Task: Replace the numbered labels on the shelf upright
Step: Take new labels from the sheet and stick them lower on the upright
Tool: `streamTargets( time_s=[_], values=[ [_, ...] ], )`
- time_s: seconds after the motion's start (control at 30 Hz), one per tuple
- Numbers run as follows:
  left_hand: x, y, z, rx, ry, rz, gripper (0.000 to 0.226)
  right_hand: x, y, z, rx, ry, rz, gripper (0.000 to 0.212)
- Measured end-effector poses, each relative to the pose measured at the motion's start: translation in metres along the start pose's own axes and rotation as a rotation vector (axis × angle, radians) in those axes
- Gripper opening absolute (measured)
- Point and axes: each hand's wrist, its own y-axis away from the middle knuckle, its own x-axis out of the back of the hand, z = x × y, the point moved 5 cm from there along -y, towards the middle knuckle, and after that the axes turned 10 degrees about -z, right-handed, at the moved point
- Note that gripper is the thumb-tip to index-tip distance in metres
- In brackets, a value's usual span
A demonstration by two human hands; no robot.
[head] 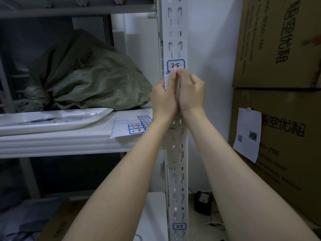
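A white perforated shelf upright runs top to bottom through the middle of the view. A blue-bordered label reading "2-5" sits on it at mid height. My left hand and my right hand are raised side by side just below it, and their fingertips pinch the label's lower edge. A second label reading "2-4" is stuck low on the upright. A sheet of blue-bordered labels, some numbered 2-7 and 2-8, lies on the white shelf board left of my arms.
A white tray and a tied green woven sack lie on the shelf at left. Stacked cardboard boxes with a paper slip stand at right. A black adapter and cables lie on the floor.
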Motion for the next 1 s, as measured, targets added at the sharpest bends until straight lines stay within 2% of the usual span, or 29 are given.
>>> streamTargets(
  time_s=[0.13,0.27,0.63,1.0],
  values=[
    [-0.0001,0.003,0.0001,-0.004,0.076,0.014,0.041,0.0,-0.0017,-0.0009,-0.003,0.047,0.018,0.035],
    [-0.0002,0.0041,0.0034,0.005,-0.004,0.031,0.052,0.0012,-0.0019,-0.0012,0.02,0.036,0.032,0.045],
    [0.0002,0.0034,0.0043,0.015,-0.007,0.045,0.058,0.0006,-0.0025,-0.0005,0.03,-0.01,0.037,0.038],
    [0.0003,0.0006,0.0049,-0.012,-0.033,0.057,0.055,-0.0003,-0.0028,0.0001,-0.044,0.006,0.046,0.047]
  ],
)
